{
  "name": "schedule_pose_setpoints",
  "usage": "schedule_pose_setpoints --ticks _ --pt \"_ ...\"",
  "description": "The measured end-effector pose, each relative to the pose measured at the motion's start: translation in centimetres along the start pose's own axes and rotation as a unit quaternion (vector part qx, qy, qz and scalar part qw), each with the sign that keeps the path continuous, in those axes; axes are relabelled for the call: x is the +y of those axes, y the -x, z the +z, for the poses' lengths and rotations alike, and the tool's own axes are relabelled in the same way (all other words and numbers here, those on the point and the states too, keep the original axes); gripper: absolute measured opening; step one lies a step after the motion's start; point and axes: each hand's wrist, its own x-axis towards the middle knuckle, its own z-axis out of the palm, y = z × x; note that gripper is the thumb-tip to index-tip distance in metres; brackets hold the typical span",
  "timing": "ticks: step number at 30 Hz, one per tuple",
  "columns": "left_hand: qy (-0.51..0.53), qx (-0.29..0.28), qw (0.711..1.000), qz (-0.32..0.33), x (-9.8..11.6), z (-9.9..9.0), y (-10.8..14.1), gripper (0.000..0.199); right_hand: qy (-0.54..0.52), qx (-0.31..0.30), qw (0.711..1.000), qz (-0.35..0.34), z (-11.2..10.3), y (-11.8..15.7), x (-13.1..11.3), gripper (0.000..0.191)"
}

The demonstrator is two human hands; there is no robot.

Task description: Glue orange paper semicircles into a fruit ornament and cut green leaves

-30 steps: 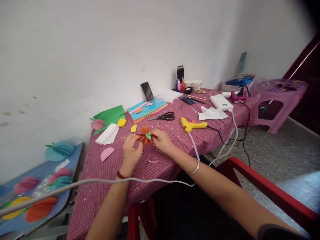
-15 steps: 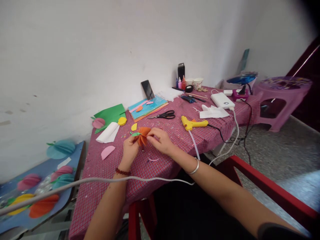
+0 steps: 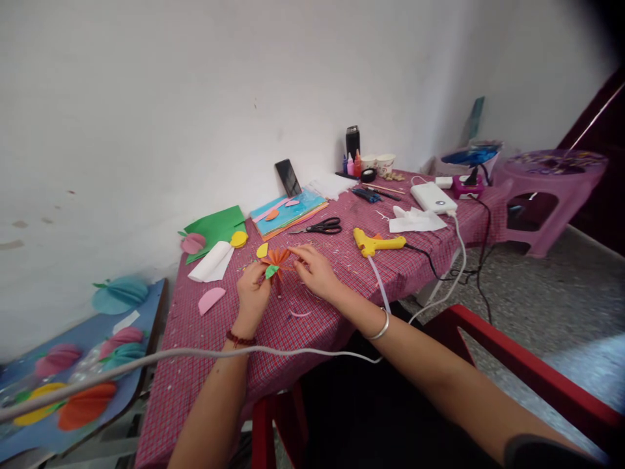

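Observation:
An orange fanned paper pumpkin [image 3: 280, 259] with a green leaf piece [image 3: 272, 271] is held above the checked tablecloth [image 3: 195, 365]. My left hand [image 3: 252, 290] pinches its left side near the leaf. My right hand [image 3: 315, 270] is at its right side, thumb and fingers apart, fingertips at the folds' edge; whether they touch is hard to tell. Just behind lies a small yellow paper piece [image 3: 262, 250]. A pink half-round paper [image 3: 211, 301] is to the left. Black scissors [image 3: 325, 226] and a yellow glue gun [image 3: 378, 243] lie beyond my right hand.
Green paper [image 3: 215, 225], a white roll [image 3: 211, 260], coloured sheets [image 3: 293, 212] and a phone [image 3: 288, 178] stand or lie at the back. A white power bank [image 3: 433, 197] is right. A white cable [image 3: 195, 352] crosses over my forearms. Paper fruits rest on a blue board [image 3: 146, 306].
The orange paper piece has turned, so its folds fan out and the green leaf faces me. My right hand's fingers have spread and shifted slightly right.

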Motion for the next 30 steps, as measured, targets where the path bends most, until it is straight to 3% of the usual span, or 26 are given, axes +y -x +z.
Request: schedule_pose_setpoints --ticks 4,9,14,21,26,30 --pt "0.025 0.014 0.999 -0.032 0.07 0.21 0.07 0.008 -0.027 0.007 1.0 0.01 0.03 0.01 -0.08 0.029" --pt "0.063 0.011 0.994 -0.089 0.44 0.48 0.2 0.008 -0.067 -0.012 0.996 0.057 -0.15 -0.13 -0.44 0.003" --pt "0.12 -0.03 0.985 -0.123 0.96 0.5 0.19 0.012 -0.132 -0.079 0.984 0.088 0.08 -0.08 -0.41 0.012" --pt "0.214 -0.104 0.958 -0.158 0.69 0.13 0.0 0.019 -0.249 -0.122 0.952 0.131 0.03 -0.33 -0.39 0.021" --pt "0.241 -0.117 0.949 -0.169 0.33 -0.15 0.0 0.023 -0.295 -0.127 0.936 0.145 -0.04 -0.53 -0.38 0.022" --pt "0.246 -0.095 0.949 -0.173 0.46 0.15 -0.21 0.024 -0.315 -0.116 0.929 0.157 0.1 -0.56 -0.15 0.022"
